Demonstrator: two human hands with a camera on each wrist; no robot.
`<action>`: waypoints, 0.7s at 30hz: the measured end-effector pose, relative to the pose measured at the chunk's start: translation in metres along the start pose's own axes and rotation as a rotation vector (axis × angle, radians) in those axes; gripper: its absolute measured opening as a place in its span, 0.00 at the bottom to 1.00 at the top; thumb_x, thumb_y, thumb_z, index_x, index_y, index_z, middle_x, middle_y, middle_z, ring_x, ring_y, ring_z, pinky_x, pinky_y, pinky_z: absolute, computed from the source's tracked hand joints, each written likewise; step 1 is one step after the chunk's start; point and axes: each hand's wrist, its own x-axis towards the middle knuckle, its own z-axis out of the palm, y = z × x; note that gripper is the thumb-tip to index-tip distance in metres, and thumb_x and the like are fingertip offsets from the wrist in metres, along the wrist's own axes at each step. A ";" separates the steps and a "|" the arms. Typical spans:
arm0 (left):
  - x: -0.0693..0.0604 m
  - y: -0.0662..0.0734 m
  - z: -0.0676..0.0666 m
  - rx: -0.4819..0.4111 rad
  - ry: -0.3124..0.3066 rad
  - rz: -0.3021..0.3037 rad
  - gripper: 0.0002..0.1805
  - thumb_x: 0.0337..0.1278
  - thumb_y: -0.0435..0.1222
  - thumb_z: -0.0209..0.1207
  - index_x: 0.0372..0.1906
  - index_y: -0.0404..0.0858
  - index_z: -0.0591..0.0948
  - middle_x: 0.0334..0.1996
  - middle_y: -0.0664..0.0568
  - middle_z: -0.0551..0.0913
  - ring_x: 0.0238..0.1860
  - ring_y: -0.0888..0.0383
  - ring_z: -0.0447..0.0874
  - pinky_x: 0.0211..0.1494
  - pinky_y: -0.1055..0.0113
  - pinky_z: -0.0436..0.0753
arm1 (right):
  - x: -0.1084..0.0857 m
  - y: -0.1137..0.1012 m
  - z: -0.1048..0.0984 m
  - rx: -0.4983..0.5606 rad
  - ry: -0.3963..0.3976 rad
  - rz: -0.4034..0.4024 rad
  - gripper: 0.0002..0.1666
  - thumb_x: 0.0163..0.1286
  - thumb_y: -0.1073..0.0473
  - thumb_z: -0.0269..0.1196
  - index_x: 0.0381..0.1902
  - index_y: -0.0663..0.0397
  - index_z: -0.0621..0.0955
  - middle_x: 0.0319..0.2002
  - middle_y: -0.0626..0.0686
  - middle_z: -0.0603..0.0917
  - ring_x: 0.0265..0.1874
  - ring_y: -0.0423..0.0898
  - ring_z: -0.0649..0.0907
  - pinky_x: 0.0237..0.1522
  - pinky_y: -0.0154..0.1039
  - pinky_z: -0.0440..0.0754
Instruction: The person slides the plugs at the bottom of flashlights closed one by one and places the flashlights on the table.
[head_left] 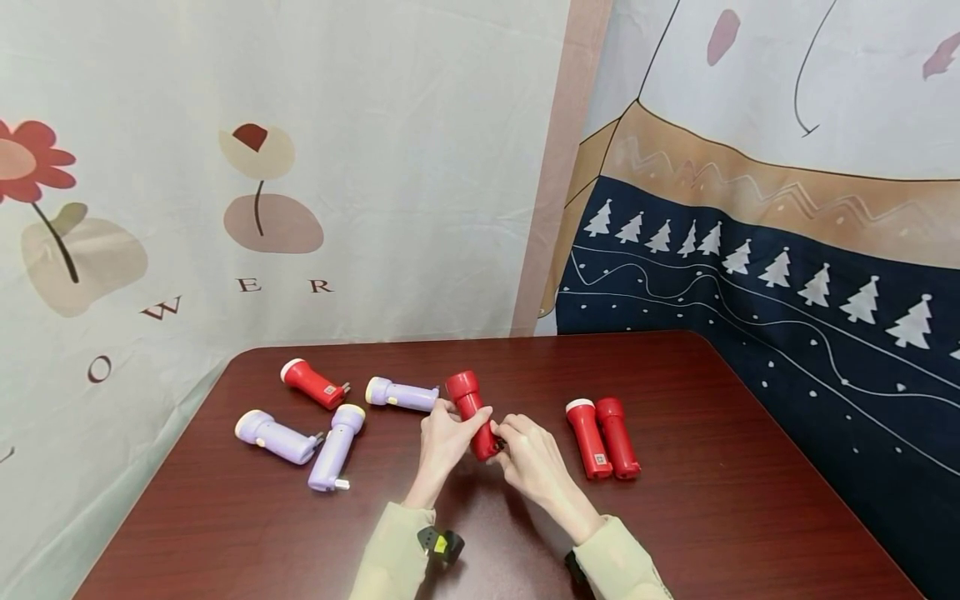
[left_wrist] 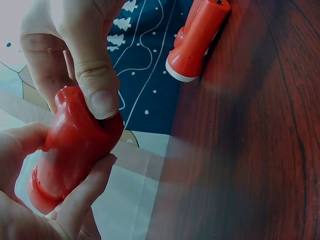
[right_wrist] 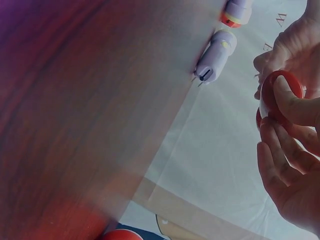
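A red flashlight (head_left: 467,400) is held over the table between both hands, its wide head pointing away from the person. My left hand (head_left: 442,442) grips its body, fingers and thumb on either side, as the left wrist view shows the red flashlight (left_wrist: 70,150) from its tail. My right hand (head_left: 534,462) is at the tail end; in the left wrist view the right thumb (left_wrist: 102,102) presses there over a dark opening. In the right wrist view the red flashlight (right_wrist: 282,95) is partly covered by the fingers.
Left on the table (head_left: 225,533) lie a red flashlight (head_left: 313,383) and three lilac ones (head_left: 277,437) (head_left: 336,448) (head_left: 402,395), with prongs or a tab showing at their ends. Right of the hands, two red flashlights (head_left: 588,437) (head_left: 618,437) lie side by side. Printed curtains hang behind.
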 end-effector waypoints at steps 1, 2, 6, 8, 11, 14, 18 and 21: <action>0.000 0.000 0.000 0.000 -0.002 -0.002 0.29 0.42 0.50 0.69 0.41 0.32 0.73 0.28 0.42 0.84 0.26 0.57 0.80 0.24 0.70 0.76 | 0.000 0.000 0.000 -0.001 0.000 0.000 0.18 0.40 0.64 0.76 0.31 0.52 0.82 0.24 0.44 0.75 0.25 0.39 0.74 0.26 0.32 0.75; 0.000 0.000 0.000 -0.001 -0.004 -0.003 0.29 0.42 0.50 0.69 0.41 0.32 0.73 0.28 0.42 0.84 0.26 0.57 0.80 0.24 0.69 0.77 | 0.000 0.000 0.000 -0.001 0.000 0.001 0.18 0.40 0.64 0.76 0.31 0.52 0.82 0.24 0.44 0.75 0.25 0.39 0.74 0.26 0.32 0.75; -0.001 0.001 0.001 0.002 -0.005 -0.003 0.29 0.42 0.50 0.69 0.41 0.31 0.73 0.28 0.42 0.84 0.26 0.57 0.80 0.24 0.69 0.77 | 0.000 -0.001 0.000 -0.005 -0.002 0.005 0.18 0.40 0.64 0.76 0.31 0.52 0.82 0.24 0.44 0.75 0.25 0.39 0.74 0.26 0.32 0.76; -0.001 0.001 0.000 0.005 -0.004 -0.003 0.30 0.43 0.51 0.69 0.41 0.31 0.73 0.28 0.42 0.84 0.26 0.57 0.80 0.24 0.69 0.76 | 0.000 -0.001 0.000 -0.007 -0.003 0.008 0.18 0.40 0.65 0.76 0.31 0.53 0.82 0.24 0.44 0.75 0.25 0.39 0.74 0.27 0.32 0.76; -0.001 0.001 0.000 0.006 -0.002 -0.005 0.30 0.43 0.51 0.69 0.41 0.31 0.74 0.28 0.42 0.83 0.26 0.56 0.79 0.24 0.69 0.76 | 0.000 -0.001 0.000 -0.013 -0.005 0.011 0.18 0.39 0.64 0.77 0.31 0.53 0.83 0.24 0.44 0.76 0.25 0.39 0.74 0.27 0.32 0.76; -0.001 0.001 0.000 0.002 -0.005 -0.006 0.30 0.43 0.51 0.69 0.41 0.31 0.74 0.28 0.42 0.83 0.26 0.56 0.79 0.24 0.69 0.77 | 0.000 -0.001 0.000 -0.019 -0.004 0.009 0.19 0.39 0.64 0.77 0.31 0.52 0.82 0.24 0.44 0.76 0.26 0.39 0.74 0.27 0.32 0.76; -0.002 0.001 0.000 -0.001 -0.004 -0.005 0.30 0.42 0.51 0.69 0.41 0.31 0.74 0.28 0.42 0.84 0.27 0.56 0.80 0.25 0.69 0.77 | 0.000 -0.001 0.000 -0.027 0.001 0.004 0.19 0.38 0.63 0.77 0.31 0.52 0.82 0.24 0.44 0.75 0.26 0.39 0.74 0.27 0.32 0.76; -0.001 0.001 0.000 0.007 0.000 -0.004 0.30 0.42 0.51 0.69 0.41 0.31 0.74 0.28 0.42 0.84 0.27 0.56 0.80 0.26 0.68 0.77 | 0.000 -0.001 0.000 -0.032 0.002 0.004 0.19 0.38 0.63 0.77 0.30 0.52 0.82 0.24 0.44 0.75 0.25 0.39 0.74 0.27 0.32 0.76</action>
